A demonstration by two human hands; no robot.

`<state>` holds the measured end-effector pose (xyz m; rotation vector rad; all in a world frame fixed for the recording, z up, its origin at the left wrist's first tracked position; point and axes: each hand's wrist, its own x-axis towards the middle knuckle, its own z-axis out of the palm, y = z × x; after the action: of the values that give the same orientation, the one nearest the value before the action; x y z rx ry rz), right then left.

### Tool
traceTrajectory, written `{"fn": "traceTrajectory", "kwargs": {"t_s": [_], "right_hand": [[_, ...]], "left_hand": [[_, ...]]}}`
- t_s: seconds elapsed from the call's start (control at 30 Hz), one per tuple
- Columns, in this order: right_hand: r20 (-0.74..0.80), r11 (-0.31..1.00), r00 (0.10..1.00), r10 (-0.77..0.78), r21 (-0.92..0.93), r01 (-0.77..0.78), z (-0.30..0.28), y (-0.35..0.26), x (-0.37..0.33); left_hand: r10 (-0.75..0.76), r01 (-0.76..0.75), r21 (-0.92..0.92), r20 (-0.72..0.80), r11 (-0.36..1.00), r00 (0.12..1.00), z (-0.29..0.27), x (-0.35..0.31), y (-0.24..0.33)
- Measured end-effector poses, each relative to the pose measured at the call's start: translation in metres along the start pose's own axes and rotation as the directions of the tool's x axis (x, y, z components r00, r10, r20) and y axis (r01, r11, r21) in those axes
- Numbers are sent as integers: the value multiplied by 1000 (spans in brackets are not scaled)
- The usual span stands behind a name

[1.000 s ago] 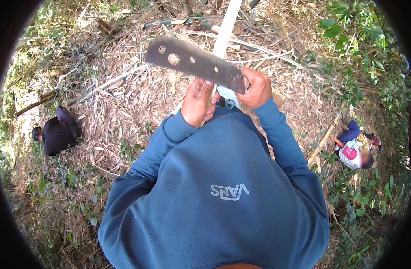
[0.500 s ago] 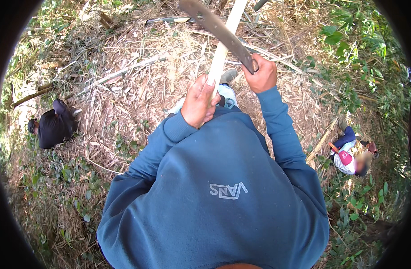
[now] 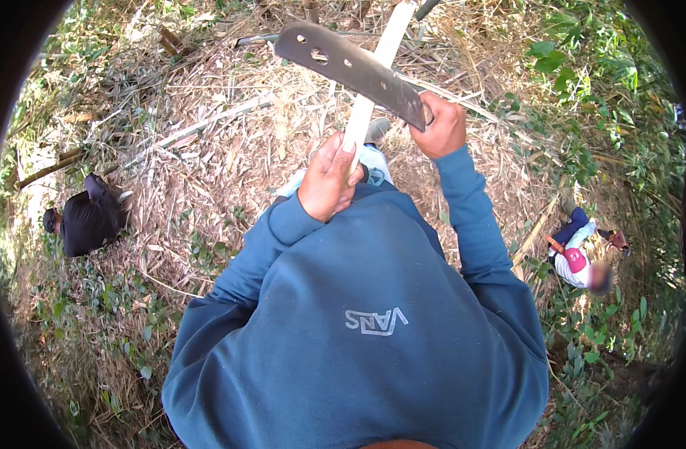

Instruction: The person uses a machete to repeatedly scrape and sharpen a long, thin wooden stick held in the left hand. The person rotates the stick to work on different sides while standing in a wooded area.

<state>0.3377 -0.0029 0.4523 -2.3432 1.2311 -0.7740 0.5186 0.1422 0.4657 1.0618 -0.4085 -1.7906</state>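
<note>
The pale wooden strip (image 3: pixel 359 120) is in the left hand (image 3: pixel 329 178), its lower end between the thumb and the curled fingers, which are closed around it. Its long axis runs up from that grip to between twelve and one o'clock. The right hand (image 3: pixel 442 126), at two o'clock from the left, has its fingers folded around the grip end of a broad knife (image 3: pixel 358 76); most of that end is hidden in the fist. From there the dark blade points to ten o'clock and crosses in front of the strip, at one o'clock from the left hand. Strip and blade make a slanted cross; whether they touch or stand apart, I cannot tell. The left hand is the nearer one, being on the strip itself, while the right is apart from it, on its three o'clock side. Dry leaves (image 3: pixel 238 168) cover the ground beneath.
</note>
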Motion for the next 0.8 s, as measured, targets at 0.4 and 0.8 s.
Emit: {"fn": "traceTrajectory", "kwargs": {"t_s": [0.4,0.8], "right_hand": [[106,964,979,173,183,-190,-1,-22,-31],[104,997,993,60,33,-64,11,-43,-33]], "left_hand": [[18,-25,-87,-82,996,996,-1,9,0],[-26,11,-151,-99,988,995,-1,5,1]]}}
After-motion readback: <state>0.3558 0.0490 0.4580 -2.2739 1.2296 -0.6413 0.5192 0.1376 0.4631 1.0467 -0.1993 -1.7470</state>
